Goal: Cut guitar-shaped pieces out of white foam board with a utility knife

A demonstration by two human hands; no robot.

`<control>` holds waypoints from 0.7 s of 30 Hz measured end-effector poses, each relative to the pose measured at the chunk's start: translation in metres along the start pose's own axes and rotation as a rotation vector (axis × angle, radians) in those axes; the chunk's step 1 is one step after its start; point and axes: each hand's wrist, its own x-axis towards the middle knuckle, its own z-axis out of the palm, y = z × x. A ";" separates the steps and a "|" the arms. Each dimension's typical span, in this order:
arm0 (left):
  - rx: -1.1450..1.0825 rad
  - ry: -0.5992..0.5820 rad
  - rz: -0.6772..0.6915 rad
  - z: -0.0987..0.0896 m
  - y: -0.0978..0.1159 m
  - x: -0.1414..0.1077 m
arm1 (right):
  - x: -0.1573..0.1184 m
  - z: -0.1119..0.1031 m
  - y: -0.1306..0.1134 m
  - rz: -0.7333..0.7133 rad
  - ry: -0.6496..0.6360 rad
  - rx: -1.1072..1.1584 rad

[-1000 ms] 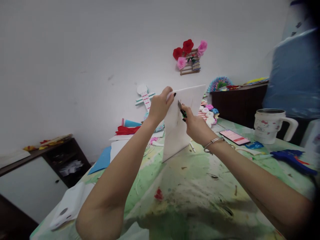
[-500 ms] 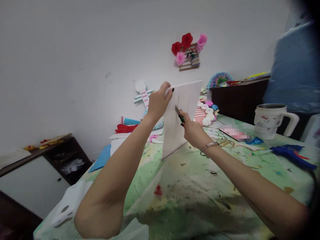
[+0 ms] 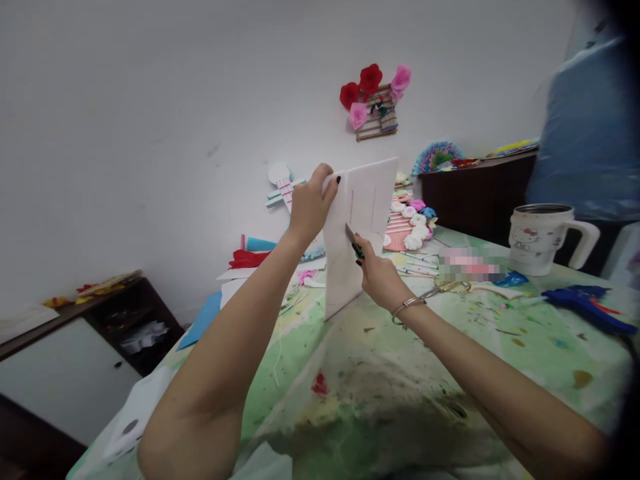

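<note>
A white foam board (image 3: 340, 260) stands upright on the table, its lower corner against the cloth. Thin vertical lines mark its upper face. My left hand (image 3: 311, 203) is closed over the board's top left edge, thumb on the near face and the other fingers partly hidden behind. In my right hand (image 3: 383, 277) is a utility knife (image 3: 354, 241), gripped near its dark and green handle. The blade points up and left at the board's near face, below the left line; I cannot tell how deep it reaches.
A stained green cloth covers the table (image 3: 380, 393). To the right are a white mug (image 3: 537, 243), a blue glue gun (image 3: 590, 307) and gold-handled scissors (image 3: 450, 287). Paper flowers (image 3: 417, 227) lie behind the board. Red material (image 3: 247, 259) and blue sheets (image 3: 203, 320) lie left.
My right hand has moved the knife slightly down and left along the board. The board and my left hand have shifted a little left in view.
</note>
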 end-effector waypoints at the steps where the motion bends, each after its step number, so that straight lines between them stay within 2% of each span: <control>1: 0.008 0.009 0.003 0.000 -0.001 0.000 | 0.000 0.001 0.000 0.005 -0.008 -0.011; 14: 0.031 0.012 0.002 0.006 0.002 0.004 | -0.013 0.011 0.009 0.059 -0.074 -0.016; 21: 0.038 0.005 0.002 0.008 -0.002 0.004 | -0.015 0.012 0.009 0.043 -0.068 0.033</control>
